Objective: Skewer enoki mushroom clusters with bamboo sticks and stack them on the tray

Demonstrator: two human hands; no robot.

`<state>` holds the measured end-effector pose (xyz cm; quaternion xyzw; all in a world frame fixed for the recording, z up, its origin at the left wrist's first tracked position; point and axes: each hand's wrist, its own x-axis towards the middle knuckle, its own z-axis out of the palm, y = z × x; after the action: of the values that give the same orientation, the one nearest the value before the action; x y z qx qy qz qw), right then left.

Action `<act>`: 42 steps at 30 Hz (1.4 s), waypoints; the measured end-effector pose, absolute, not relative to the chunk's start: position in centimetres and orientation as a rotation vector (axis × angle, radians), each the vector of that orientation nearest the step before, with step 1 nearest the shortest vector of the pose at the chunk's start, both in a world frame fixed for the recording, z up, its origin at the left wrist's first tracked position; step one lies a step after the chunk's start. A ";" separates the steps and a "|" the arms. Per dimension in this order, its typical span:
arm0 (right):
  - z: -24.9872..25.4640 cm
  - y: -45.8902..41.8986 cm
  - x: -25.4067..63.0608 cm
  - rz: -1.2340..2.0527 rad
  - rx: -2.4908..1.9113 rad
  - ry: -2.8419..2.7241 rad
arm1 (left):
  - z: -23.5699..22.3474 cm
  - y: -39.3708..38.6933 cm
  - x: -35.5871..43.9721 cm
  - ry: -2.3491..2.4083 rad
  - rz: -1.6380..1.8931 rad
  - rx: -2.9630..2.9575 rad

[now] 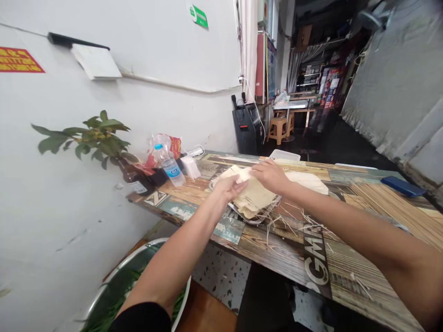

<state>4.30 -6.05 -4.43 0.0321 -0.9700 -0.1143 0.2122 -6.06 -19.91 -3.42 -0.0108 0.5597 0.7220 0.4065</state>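
Observation:
A stack of thin, pale yellow tofu sheets (255, 196) lies on a metal tray (258, 220) on the wooden-patterned table. Above the stack, my left hand (228, 186) holds the near-left side of a lighter piece of tofu sheet (244, 175), its thumb and fingers pressed together around it. My right hand (270, 176) pinches the far-right side of the same piece, fingers curled down. The fingertips of both hands are partly hidden. Just right of my right hand sits a pile of whiter sheets (307, 181), partly covered by my forearm. Thin pale strips (280, 223) are scattered beside the tray.
Many long bamboo skewers (391, 207) lie at the right, near a blue case (403, 186). A water bottle (172, 168), a brown bottle (136, 180) with leafy stems and white tissues (190, 167) stand by the wall. Below left, a metal basin (117, 272) holds greens.

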 end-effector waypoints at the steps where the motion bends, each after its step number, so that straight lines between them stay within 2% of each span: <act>1: -4.7 -6.0 4.3 -0.316 0.090 -2.695 | -3.5 -20.1 -6.0 1.411 1.802 -0.031; 10: -8.1 -7.6 4.8 -0.286 0.119 -2.781 | -3.3 -26.2 -5.8 1.537 1.646 0.026; 14: -8.1 -8.1 4.5 -0.204 0.014 -2.785 | -3.6 -28.3 -4.2 1.705 1.714 0.208; 19: -8.9 -10.8 9.1 -0.074 -0.210 -2.699 | -6.5 -28.6 2.2 1.945 1.837 0.763; 23: -11.0 -13.1 17.5 0.021 -0.438 -2.623 | -9.9 -27.5 7.6 2.097 1.562 1.305; 27: -14.2 -13.4 27.7 0.089 -0.760 -2.465 | -11.2 -23.7 10.2 2.050 1.342 1.611; 32: -16.8 -11.8 37.4 0.074 -1.069 -2.204 | -10.3 -13.8 8.9 2.204 0.927 1.987; 37: -14.4 -7.8 41.5 0.022 -1.289 -2.176 | -10.7 -3.3 5.7 2.247 0.655 2.000; 42: -10.8 -1.2 40.9 0.080 -1.434 -2.336 | -11.3 2.4 3.5 2.228 0.449 1.961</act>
<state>40.89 -1.18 -10.84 -0.5126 -0.8349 0.0284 0.1984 3.51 2.38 -11.25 0.6517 0.7403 0.1493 0.0698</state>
